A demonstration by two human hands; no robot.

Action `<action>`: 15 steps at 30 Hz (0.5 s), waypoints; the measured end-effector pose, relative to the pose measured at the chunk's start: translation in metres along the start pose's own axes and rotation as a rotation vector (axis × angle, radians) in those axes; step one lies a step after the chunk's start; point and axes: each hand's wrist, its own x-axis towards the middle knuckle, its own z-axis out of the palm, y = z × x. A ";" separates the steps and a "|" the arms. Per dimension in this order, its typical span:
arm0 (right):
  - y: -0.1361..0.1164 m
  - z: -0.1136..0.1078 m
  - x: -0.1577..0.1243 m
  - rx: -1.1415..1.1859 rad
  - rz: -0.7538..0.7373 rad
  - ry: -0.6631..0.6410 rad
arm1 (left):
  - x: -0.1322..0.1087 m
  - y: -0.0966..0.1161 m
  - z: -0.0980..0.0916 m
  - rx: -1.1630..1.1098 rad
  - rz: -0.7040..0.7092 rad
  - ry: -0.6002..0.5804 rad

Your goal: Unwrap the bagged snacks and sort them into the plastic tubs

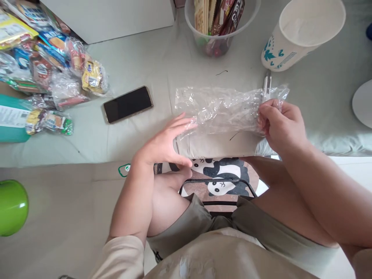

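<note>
Left hand (165,141) spread wide, gripping nothing, at one end of the bag (221,108); right hand (283,124) pinching the other end. White tool (266,86) crowds that hand. Beyond both stand bin (286,48) and tub (223,37); phone (128,104), then snacks (43,71), left of left hand.
</note>
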 end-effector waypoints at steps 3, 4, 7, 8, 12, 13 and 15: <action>0.001 -0.002 0.001 -0.001 0.003 -0.005 | 0.008 0.003 0.007 0.041 -0.038 0.118; 0.001 -0.002 0.001 -0.034 -0.007 -0.015 | 0.011 0.003 0.008 -0.002 -0.031 0.166; 0.003 -0.004 0.000 -0.138 -0.053 -0.043 | 0.016 0.005 0.012 -0.162 -0.054 0.269; 0.004 -0.005 0.000 -0.152 -0.070 -0.045 | 0.018 0.006 0.012 -0.209 -0.085 0.288; 0.010 -0.011 0.003 -0.187 -0.151 -0.029 | 0.017 0.008 0.005 -0.355 -0.252 0.347; 0.011 -0.012 0.004 -0.218 -0.161 -0.024 | 0.015 0.008 0.001 -0.373 -0.297 0.342; 0.009 -0.013 0.004 -0.301 -0.162 -0.010 | 0.010 0.008 -0.007 -0.381 -0.393 0.314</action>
